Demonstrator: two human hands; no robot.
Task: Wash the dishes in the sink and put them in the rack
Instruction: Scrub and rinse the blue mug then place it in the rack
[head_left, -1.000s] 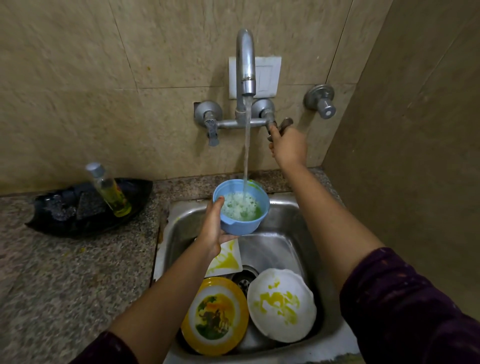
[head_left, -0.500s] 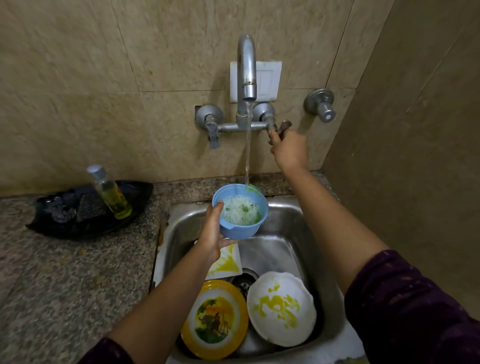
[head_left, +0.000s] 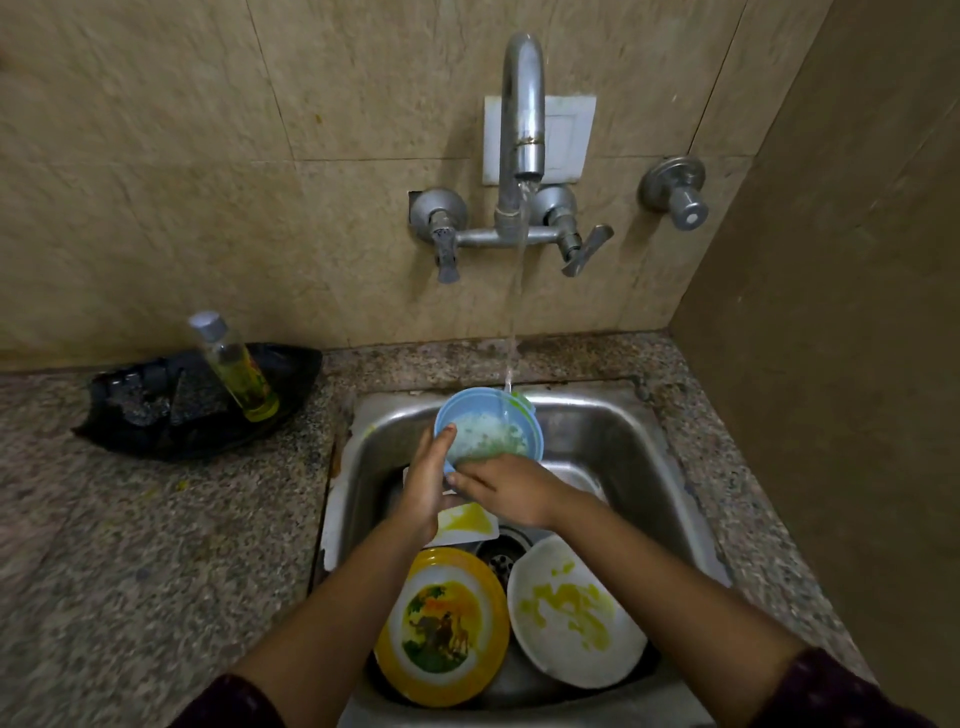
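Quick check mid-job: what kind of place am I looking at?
Probably a home kitchen's wash corner: a steel sink in a stone counter, a running wall tap, and a stained white plate inside.

Sudsy blue bowl (head_left: 488, 427) tilted under water stream (head_left: 515, 312); yellow plate (head_left: 441, 626), stained white plate (head_left: 574, 618) lying in sink (head_left: 615, 434).

Dark purple sleeves (head_left: 841, 693), bare forearms (head_left: 675, 587)
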